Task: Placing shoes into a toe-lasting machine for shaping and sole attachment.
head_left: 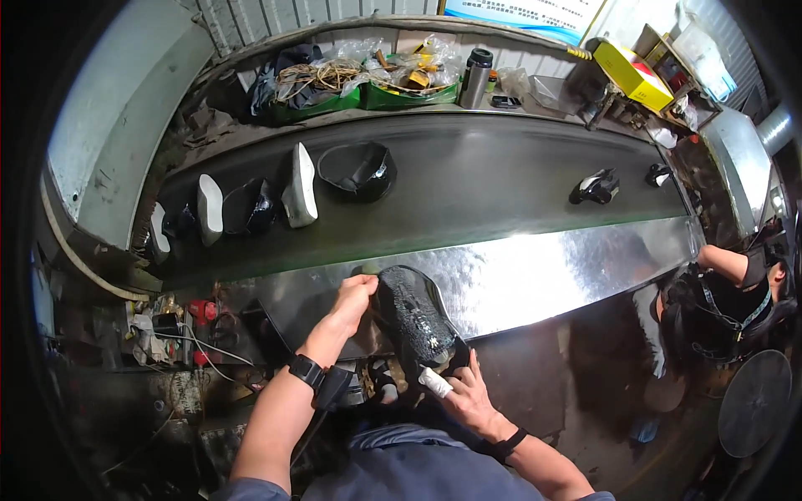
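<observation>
Currently both hands on one dark shoe piece [413, 313], rough side up, over the near edge of the shiny metal ledge [510, 280]. Left hand [357, 294] pinches its far-left edge; right hand [468, 397], one digit wrapped in white, grips its near end. Far side: dark belt [493, 179], pale soles [302, 188] and black uppers [357, 171] at left, another black piece [595, 186] at right.

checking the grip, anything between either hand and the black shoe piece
At most the white wrap on the right hand, at the lower end of the black shoe piece; nothing visible separates the left hand from its upper left edge.
</observation>
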Motion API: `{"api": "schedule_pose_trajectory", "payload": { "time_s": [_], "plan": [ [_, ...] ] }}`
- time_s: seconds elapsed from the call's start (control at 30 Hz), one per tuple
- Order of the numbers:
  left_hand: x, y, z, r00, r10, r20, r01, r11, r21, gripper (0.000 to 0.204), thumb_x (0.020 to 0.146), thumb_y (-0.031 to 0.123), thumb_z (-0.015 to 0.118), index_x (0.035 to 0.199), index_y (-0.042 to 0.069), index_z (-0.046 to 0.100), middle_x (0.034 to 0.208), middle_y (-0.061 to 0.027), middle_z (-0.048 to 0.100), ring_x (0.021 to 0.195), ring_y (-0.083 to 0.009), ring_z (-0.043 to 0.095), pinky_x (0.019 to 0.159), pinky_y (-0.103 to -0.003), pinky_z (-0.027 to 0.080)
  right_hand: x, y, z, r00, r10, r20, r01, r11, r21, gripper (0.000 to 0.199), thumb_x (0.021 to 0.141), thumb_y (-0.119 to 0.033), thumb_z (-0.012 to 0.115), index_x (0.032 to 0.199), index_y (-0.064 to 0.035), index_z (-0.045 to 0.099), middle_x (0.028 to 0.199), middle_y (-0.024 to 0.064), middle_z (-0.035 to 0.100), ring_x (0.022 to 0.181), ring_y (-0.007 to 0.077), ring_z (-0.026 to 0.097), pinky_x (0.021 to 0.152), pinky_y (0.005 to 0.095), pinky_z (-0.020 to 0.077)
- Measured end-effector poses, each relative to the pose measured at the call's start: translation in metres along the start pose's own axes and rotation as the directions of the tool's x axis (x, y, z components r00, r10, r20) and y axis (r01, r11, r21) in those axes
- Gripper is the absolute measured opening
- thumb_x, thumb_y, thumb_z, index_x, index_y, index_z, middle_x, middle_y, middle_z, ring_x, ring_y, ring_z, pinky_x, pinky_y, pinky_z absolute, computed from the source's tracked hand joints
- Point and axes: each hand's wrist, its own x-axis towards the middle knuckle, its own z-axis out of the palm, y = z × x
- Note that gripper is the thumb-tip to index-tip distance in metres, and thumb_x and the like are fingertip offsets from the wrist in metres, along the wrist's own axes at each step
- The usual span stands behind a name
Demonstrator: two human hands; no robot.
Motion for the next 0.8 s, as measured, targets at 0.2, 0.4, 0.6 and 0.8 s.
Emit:
{"api": "schedule_pose_trajectory", "payload": {
  "time_s": [0.2, 0.4, 0.6, 0.8],
  "plan": [
    [0.013, 0.022, 0.012, 1.000, 0.021, 0.010, -0.020, 0.992, -0.126, 0.033, 0.083, 0.031, 0.077, 0.105, 0.006, 0.073, 0.106, -0.0084, 0.072, 0.099, -0.0199, 0.067, 0.087, -0.037, 0.052, 0.016, 0.021, 0.009, 0.988, -0.153, -0.025, 0.154, 0.987, 0.047, 0.037, 0.072, -0.010, 0.071, 0.108, -0.0057, 0.070, 0.094, 0.0096, 0.061, 0.092, 0.0285, 0.059, 0.114, 0.0661, 0.0291],
    [0.047, -0.014, 0.022, 0.742, 0.561, -0.366, -0.271, 0.751, 0.602, 0.030, 0.082, 0.028, 0.077, 0.091, 0.000, 0.074, 0.099, -0.0168, 0.069, 0.098, -0.0356, 0.064, 0.088, -0.044, 0.048, 0.048, 0.016, 0.036, 0.908, 0.406, -0.104, -0.285, 0.780, 0.558, 0.117, 0.066, -0.020, 0.093, 0.154, 0.0002, 0.019, 0.158, 0.0270, 0.013, 0.145, 0.0391, 0.023, 0.118, 0.0395, 0.0265],
    [0.028, -0.007, 0.006, 0.889, 0.201, -0.412, -0.128, 0.972, 0.197, 0.044, 0.089, 0.021, 0.072, 0.125, -0.001, 0.059, 0.100, -0.0151, 0.071, 0.095, -0.0247, 0.068, 0.083, -0.034, 0.052, 0.023, 0.034, 0.045, 0.928, 0.358, 0.104, -0.318, 0.613, 0.723, 0.109, 0.068, -0.015, 0.089, 0.152, 0.0050, 0.022, 0.158, 0.0258, 0.022, 0.146, 0.0390, 0.027, 0.120, 0.0407, 0.0244],
    [0.023, -0.003, 0.045, 0.892, 0.292, -0.344, 0.004, 0.758, 0.653, 0.072, 0.064, 0.043, 0.083, 0.115, 0.001, 0.056, 0.115, -0.0235, 0.063, 0.112, -0.0398, 0.060, 0.096, -0.046, 0.048, 0.025, 0.049, 0.043, 0.995, 0.092, 0.032, -0.097, 0.890, 0.446, 0.090, 0.073, -0.011, 0.081, 0.147, 0.0039, 0.032, 0.151, 0.0279, 0.035, 0.142, 0.0436, 0.034, 0.118, 0.0544, 0.0253]
  ]
}}
